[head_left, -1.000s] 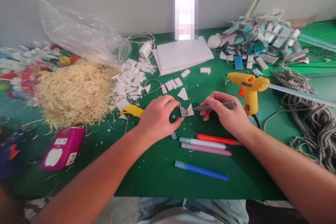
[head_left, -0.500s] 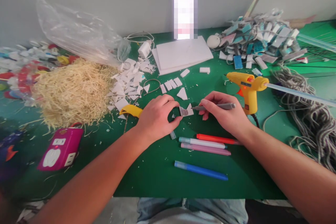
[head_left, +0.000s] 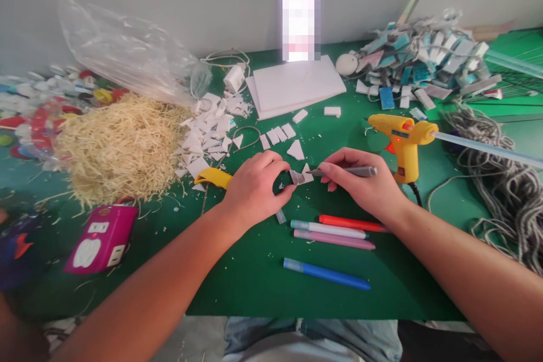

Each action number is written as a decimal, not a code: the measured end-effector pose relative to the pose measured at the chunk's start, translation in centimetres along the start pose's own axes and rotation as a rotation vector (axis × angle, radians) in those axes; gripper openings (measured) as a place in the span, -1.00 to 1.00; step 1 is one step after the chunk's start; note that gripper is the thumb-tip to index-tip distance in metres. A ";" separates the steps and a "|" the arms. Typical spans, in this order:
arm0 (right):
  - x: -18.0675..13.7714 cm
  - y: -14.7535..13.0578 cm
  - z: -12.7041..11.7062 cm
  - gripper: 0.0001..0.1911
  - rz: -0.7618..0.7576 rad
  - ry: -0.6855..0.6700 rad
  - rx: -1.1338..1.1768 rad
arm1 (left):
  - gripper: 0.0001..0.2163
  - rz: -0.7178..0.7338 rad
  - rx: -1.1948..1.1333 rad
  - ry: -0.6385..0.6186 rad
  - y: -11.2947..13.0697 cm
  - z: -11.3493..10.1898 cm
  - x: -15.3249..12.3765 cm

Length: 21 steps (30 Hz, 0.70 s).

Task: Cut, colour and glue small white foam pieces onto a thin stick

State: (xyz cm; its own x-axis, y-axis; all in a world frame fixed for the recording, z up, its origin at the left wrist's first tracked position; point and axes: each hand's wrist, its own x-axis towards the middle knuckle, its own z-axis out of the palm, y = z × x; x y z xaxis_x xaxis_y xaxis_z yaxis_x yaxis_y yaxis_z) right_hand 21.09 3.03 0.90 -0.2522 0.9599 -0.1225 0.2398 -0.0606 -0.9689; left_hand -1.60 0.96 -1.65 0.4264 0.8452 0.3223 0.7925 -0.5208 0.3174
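Note:
My left hand (head_left: 259,188) pinches the left end of a small white piece (head_left: 306,174), part of which is coloured grey, against the green tabletop. In my right hand (head_left: 354,178) is a grey marker (head_left: 361,171), its tip at the right part of that piece. Just beyond lies a loose white angular scrap (head_left: 296,150), with several small white rectangles (head_left: 277,136) behind it. Nearer me rest a red marker (head_left: 350,222), a white marker with teal ends (head_left: 331,229), a pink marker (head_left: 335,239) and a blue marker (head_left: 326,274). A yellow-handled tool (head_left: 214,177) lies partly behind my left hand.
A yellow glue gun (head_left: 403,141) stands right of my right hand, beside grey yarn (head_left: 504,181). To the left are straw-like shreds (head_left: 123,150), white scraps (head_left: 207,130) and a magenta power box (head_left: 102,239). White sheets (head_left: 299,87) lie behind, below a bright blurred screen (head_left: 301,8).
The marker tip has shifted slightly left on the piece, and my right hand with it. My left hand keeps its grip; the view has moved a little.

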 end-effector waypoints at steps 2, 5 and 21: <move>0.1 0.0 0.1 -0.75 -0.006 -0.008 -0.005 | -0.88 0.005 0.006 0.006 0.0 0.0 0.0; 0.1 0.0 0.2 -0.77 -0.010 -0.016 -0.032 | -0.88 0.007 0.006 0.013 0.1 0.0 0.0; 0.0 0.0 0.2 -0.68 0.043 -0.062 -0.079 | -0.87 0.008 -0.010 0.010 0.0 0.1 0.1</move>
State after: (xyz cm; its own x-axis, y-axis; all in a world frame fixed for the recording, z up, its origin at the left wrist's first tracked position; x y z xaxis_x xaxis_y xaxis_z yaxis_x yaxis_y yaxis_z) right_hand 20.93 2.97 0.91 -0.2969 0.9380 -0.1791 0.3244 -0.0773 -0.9428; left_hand -1.56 1.04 -1.72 0.4280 0.8399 0.3337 0.7849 -0.5285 0.3235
